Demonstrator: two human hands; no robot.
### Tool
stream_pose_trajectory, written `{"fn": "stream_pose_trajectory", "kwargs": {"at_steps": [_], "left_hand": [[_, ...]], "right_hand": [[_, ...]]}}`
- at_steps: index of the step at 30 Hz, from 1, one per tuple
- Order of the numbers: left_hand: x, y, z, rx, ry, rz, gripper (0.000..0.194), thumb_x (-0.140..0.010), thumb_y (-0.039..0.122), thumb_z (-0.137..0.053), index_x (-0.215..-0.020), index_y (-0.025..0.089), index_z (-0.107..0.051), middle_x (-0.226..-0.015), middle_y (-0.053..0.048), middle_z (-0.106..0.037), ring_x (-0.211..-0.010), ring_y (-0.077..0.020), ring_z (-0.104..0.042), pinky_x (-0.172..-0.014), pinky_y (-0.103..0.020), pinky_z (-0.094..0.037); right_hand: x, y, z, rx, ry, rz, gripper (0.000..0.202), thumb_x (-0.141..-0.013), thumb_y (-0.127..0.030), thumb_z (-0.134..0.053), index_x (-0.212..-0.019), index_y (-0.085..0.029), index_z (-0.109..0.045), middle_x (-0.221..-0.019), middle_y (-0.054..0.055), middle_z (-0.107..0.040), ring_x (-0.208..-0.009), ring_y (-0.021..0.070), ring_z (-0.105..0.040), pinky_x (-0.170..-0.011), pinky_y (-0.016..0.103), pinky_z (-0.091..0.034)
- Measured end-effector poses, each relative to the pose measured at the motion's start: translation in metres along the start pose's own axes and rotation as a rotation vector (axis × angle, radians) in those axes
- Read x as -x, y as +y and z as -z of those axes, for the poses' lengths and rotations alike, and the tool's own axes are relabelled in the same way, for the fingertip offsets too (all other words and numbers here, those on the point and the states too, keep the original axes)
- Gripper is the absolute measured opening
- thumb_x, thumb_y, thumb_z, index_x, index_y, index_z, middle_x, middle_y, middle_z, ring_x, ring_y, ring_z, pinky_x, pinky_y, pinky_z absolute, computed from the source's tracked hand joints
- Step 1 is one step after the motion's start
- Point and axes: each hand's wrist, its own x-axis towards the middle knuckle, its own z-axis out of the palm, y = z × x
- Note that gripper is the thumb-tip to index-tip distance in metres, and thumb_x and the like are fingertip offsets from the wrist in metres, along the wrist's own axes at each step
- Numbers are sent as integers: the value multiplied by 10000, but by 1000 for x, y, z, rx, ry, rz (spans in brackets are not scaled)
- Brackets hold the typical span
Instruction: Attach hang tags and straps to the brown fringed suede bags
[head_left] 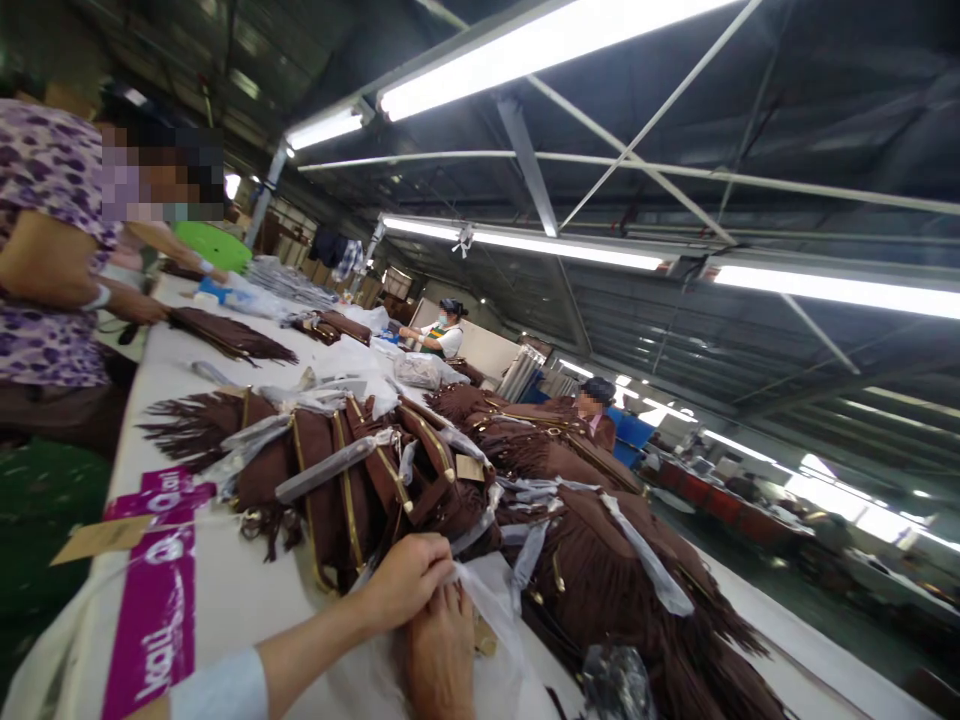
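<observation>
My left hand [409,580] reaches in from the lower left, its fingers bent and pinched at the edge of a thin, see-through plastic bag [499,620]. Right against it, my right hand [442,650] comes up from the bottom edge, fingers curled on the same plastic. A tan card tag [484,638] shows beside my right hand. Just beyond my hands lies a row of brown fringed bags [322,470] with gold zips, their straps wrapped in greyish plastic [334,468]. More brown fringed bags [600,560] are heaped to the right. What lies under my palms is hidden.
The white table [262,610] carries a purple printed strip [154,590] and a card tag [101,540] at its left edge. At left, a person in a patterned top [45,250] handles a brown fringed piece [232,333]. Crumpled plastic [616,682] lies at front right.
</observation>
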Motion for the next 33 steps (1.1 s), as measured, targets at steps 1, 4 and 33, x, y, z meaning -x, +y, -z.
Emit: {"fn": "stream_pose_trajectory", "kwargs": {"at_steps": [1, 4, 33], "left_hand": [[0, 1, 1, 4, 0, -3, 206, -853, 196, -493, -650, 164, -486, -696, 6, -532, -682, -126, -491, -636, -227, -346], [-1, 2, 3, 7, -14, -13, 208, -866, 198, -493, -661, 162, -493, -691, 10, -525, -679, -123, -488, -638, -225, -353], [53, 163, -79, 543, -959, 58, 224, -758, 361, -598, -774, 139, -571, -573, 54, -498, -482, -60, -381, -457, -185, -271]], "right_hand": [[3, 3, 5, -27, -14, 10, 379, -786, -1, -551, -1081, -170, -718, -1017, 169, -715, -970, 337, -635, -837, 499, -488], [12, 15, 27, -123, -78, 10, 376, -825, -39, -549, -1126, -207, -699, -1102, 141, -697, -1020, 301, -623, -873, 449, -493], [173, 45, 272, -1736, 525, -1126, 145, -852, -244, -678, -932, -123, -697, -838, 83, -774, -699, 155, -738, -618, 224, -615]]}}
